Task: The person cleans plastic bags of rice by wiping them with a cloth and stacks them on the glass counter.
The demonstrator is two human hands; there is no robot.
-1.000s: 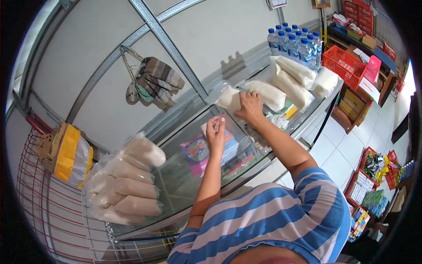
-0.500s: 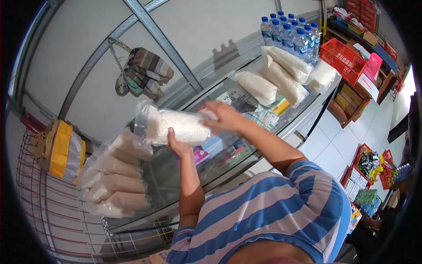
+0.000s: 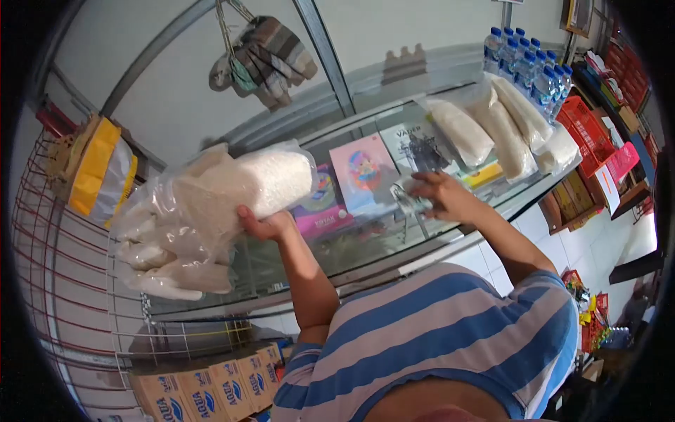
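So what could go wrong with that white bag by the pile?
The white bag could slip, since only the left hand seems to be on it, from below. The pile looks uneven, so a bump might make bags slide. And the bag looks like thin plastic, so it might tear and spill onto the glass counter.

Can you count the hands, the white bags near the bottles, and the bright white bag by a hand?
Left hand and right hand: 2
White bags near the bottles: 4
Bright white bag by left hand: 1
Total: 7
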